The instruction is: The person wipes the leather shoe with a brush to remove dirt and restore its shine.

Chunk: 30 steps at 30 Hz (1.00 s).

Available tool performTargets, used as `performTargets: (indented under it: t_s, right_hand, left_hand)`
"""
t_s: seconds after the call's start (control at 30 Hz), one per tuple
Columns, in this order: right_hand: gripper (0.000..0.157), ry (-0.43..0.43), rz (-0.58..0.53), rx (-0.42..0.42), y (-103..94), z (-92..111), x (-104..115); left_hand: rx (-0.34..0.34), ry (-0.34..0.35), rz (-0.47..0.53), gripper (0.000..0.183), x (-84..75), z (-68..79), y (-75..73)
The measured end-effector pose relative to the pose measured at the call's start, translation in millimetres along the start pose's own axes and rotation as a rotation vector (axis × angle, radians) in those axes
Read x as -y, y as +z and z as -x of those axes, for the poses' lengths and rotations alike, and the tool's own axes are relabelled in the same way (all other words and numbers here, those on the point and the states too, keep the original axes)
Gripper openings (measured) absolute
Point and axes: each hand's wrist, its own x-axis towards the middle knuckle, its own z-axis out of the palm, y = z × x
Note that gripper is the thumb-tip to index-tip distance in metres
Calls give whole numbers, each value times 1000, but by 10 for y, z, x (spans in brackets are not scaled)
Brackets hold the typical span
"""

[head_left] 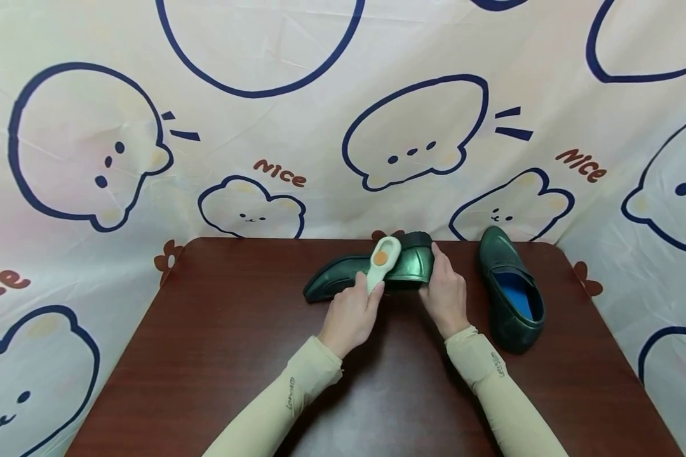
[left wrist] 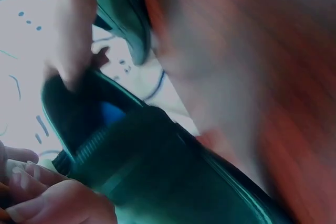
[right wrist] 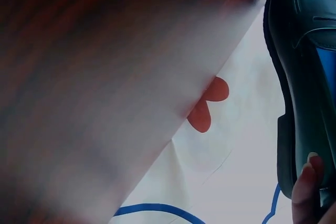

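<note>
A dark green loafer (head_left: 411, 266) is tipped on its side near the table's back edge, toe to the left, heel block upward. My right hand (head_left: 446, 295) grips its heel end, and its fingertips (right wrist: 311, 169) show on the heel in the right wrist view. My left hand (head_left: 351, 314) holds a pale green handled tool (head_left: 376, 274) with a round orange spot, in front of the loafer's side. The tool's working end cannot be made out. In the left wrist view the loafer's opening (left wrist: 84, 108) shows a blue insole.
The matching green loafer (head_left: 514, 320) stands upright to the right of my right hand, toe toward the back. A brown wooden table (head_left: 223, 355) lies underneath. White cloth (head_left: 320, 139) with cartoon outlines hangs behind and along the sides.
</note>
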Motion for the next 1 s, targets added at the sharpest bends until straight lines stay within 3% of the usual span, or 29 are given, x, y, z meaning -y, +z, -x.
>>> performTargets:
  t_s: [0.17,0.27,0.6,0.77,1.0]
  right_hand:
    - [74,-20,-2,-9,-7,-10,-20]
    - [73,-39,3,-23,-20,-34,-13]
    - [71,-54,22,-42,-54,-66,17]
    - [67,-50,17,-37,-25,-53,34]
    - [73,-31,29,-11,-20,-33,53]
  left_hand:
    - [-31,-47,4,40,177,13,-108]
    - [-31,-47,22,41,186,-6,-151]
    - [100,101,181,41,-270,-210,-109]
    - [164,42,190,42,-325,-252,-46]
    - [167,-11,154,40,-224,-218,-76]
